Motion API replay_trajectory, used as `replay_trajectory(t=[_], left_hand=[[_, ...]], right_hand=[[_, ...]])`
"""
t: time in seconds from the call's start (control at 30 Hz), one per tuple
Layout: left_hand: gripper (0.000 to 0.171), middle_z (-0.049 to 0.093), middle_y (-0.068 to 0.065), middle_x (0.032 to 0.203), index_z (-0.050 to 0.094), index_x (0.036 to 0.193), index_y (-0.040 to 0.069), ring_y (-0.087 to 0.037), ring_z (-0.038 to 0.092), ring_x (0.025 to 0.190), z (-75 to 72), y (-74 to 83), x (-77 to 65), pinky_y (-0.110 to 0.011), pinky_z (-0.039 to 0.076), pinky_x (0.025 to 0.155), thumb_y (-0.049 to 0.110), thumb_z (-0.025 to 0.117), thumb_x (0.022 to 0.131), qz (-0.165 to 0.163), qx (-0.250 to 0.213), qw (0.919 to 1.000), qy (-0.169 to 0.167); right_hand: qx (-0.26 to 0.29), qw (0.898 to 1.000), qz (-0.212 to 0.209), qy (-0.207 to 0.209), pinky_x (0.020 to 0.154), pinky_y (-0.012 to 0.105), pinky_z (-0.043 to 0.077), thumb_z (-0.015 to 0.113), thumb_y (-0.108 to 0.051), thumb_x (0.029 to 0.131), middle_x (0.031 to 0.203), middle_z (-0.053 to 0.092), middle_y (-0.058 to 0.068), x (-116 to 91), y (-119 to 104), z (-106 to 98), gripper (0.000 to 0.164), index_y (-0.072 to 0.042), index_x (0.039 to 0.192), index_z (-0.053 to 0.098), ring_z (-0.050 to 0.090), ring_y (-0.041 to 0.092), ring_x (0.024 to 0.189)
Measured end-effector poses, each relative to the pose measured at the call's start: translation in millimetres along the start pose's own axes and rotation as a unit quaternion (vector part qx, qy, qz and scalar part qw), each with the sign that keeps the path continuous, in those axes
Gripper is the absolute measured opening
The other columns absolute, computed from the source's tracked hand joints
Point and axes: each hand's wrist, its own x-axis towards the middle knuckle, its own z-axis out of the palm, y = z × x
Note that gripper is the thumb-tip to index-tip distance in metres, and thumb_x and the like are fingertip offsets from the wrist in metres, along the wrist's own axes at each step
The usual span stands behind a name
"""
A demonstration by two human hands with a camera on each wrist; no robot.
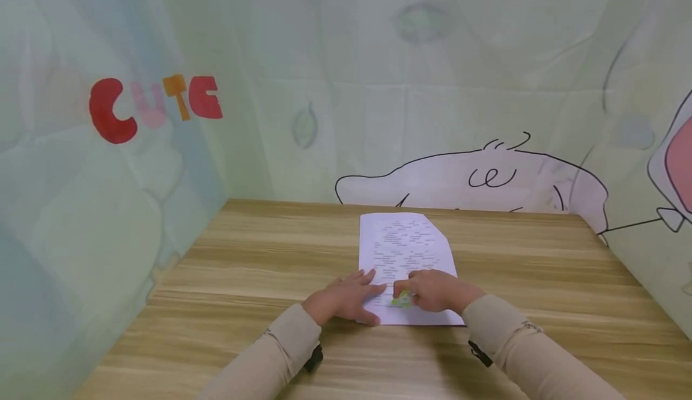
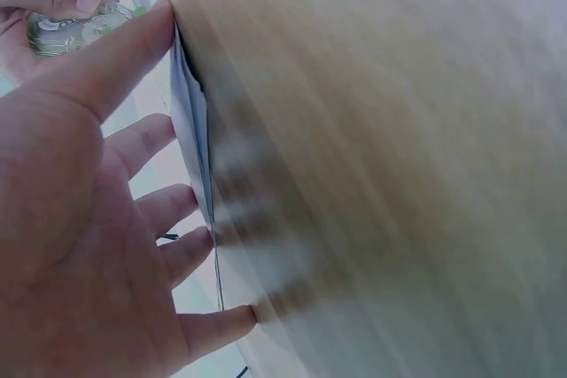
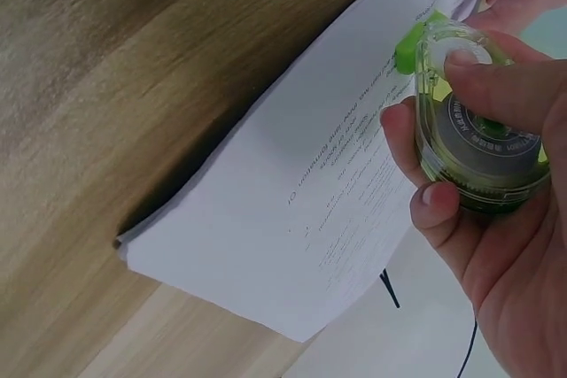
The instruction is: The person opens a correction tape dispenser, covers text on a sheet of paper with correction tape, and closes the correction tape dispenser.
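Observation:
A stack of printed paper sheets (image 1: 411, 250) lies on the wooden table, lines of small text on its top page. My right hand (image 1: 435, 290) grips a clear green correction tape dispenser (image 3: 483, 143) between thumb and fingers. The dispenser's green tip (image 3: 409, 49) is at the page, by the printed lines; whether it touches cannot be told. With fingers spread, my left hand (image 1: 354, 298) rests on the paper's left edge. In the left wrist view, the left fingertips (image 2: 182, 196) lie along the sheet edge, the little finger reaching the tabletop.
The wooden tabletop (image 1: 259, 268) runs out on both sides of the paper. Fabric walls with printed drawings (image 1: 378, 87) enclose its back and sides. A dark wrist strap (image 1: 313, 358) shows under the left sleeve, another (image 1: 480, 353) under the right.

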Motion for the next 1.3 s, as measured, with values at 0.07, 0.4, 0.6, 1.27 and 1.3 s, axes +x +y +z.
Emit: replay_trajectory(t=[0.07,0.4,0.6,1.27,1.3], left_hand=[[0.069,0.015,-0.002,0.156,0.036,0.141,0.032,-0.027,0.014,0.144,-0.2,0.2,0.0,-0.060,0.020,0.108,0.052,0.062,0.081,0.002,0.002,1.0000,0.002],[0.069,0.017,-0.004,0.156,0.039,0.140,0.027,-0.027,0.014,0.144,-0.3,4.6,0.7,-0.059,0.018,0.109,0.046,0.065,0.079,-0.003,-0.017,0.9999,0.003],[0.072,0.016,-0.007,0.156,0.038,0.141,0.023,-0.028,0.014,0.143,-0.4,10.7,2.6,-0.053,0.018,0.112,0.044,0.066,0.078,-0.009,-0.017,0.9998,0.009],[0.064,0.022,-0.004,0.154,0.041,0.138,0.033,-0.025,0.019,0.142,1.3,41.8,20.5,-0.052,0.023,0.111,0.048,0.064,0.080,0.002,0.012,0.9998,0.017],[0.063,0.023,-0.004,0.154,0.042,0.138,0.033,-0.025,0.019,0.142,0.9,42.6,20.3,-0.053,0.024,0.110,0.048,0.065,0.080,0.001,0.012,0.9998,0.017]], right_hand=[[0.012,1.000,0.003,0.003,0.072,0.036,0.046,0.054,-0.002,0.084,0.101,0.065,0.007,-1,1,0,0.033,-0.029,0.102,0.057,0.057,0.018,0.080],[0.084,0.995,-0.024,0.053,0.085,0.038,0.046,0.056,0.000,0.083,0.109,0.067,0.003,-9,16,3,0.033,-0.023,0.106,0.060,0.060,0.017,0.096],[0.079,0.995,-0.017,0.056,0.081,0.034,0.045,0.057,-0.003,0.083,0.106,0.067,0.002,-14,22,-3,0.031,-0.023,0.107,0.061,0.056,0.012,0.088],[0.067,0.996,0.051,-0.005,0.091,0.048,0.044,0.057,-0.011,0.089,0.116,0.064,0.006,-21,21,-4,0.027,-0.029,0.108,0.061,0.058,0.027,0.108],[0.065,0.996,0.053,-0.005,0.091,0.048,0.044,0.057,-0.011,0.089,0.116,0.064,0.006,-21,21,-4,0.027,-0.029,0.108,0.061,0.058,0.027,0.109]])
